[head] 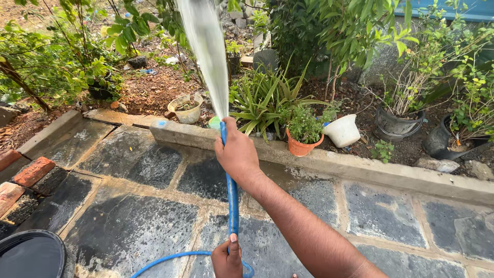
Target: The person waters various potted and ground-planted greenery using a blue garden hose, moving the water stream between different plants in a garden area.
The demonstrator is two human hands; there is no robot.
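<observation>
The left hand (228, 260) pinched the blue hose (232, 198) low over the wet paving (128, 226); the right hand (236, 152) clenched its tip, spraying water (206, 51) upward. A loosened grip risked whipping spray onto the small terracotta pot (301, 146)

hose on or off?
On. A broad white spray of water leaves the end of the blue hose just above the right hand; the left hand grips it lower down.

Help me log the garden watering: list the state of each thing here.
Blue hose: gripped, spraying water.
Right hand: closed at the nozzle end.
Left hand: closed lower down.
Terracotta pot: upright, planted.
White pot: tilted.
Stone paving: wet.
</observation>
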